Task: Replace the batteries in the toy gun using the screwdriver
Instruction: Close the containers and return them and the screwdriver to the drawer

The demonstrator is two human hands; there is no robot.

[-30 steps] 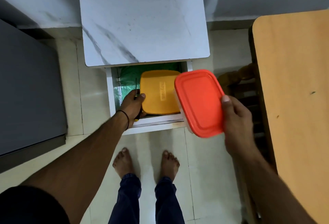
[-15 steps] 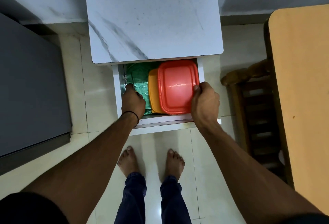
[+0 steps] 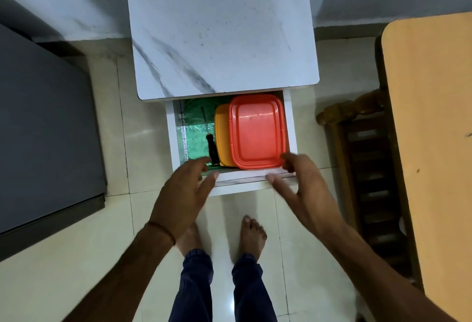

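Drawer (image 3: pixel 170 140) stands open under a marble-patterned top (image 3: pixel 219 27). Left hand (image 3: pixel 186 188) hovers at the drawer's front edge, fingers spread, holding nothing. Screwdriver (image 3: pixel 210 142) lies on the green liner (image 3: pixel 196 140) in the drawer's left part, black handle toward the person, just beside a yellow box (image 3: pixel 221 137). Red box (image 3: pixel 256 131) overlaps the yellow box. Right hand (image 3: pixel 304 188) is at the red box's near corner, fingers loosely curved, gripping nothing.

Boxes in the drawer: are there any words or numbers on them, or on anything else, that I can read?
No text can be read anywhere in this view.
Red lid: plain, no words or numbers.
Yellow lid: only a strip shows beside the red lid, with no writing on it.
Screwdriver: black handle, no label visible.
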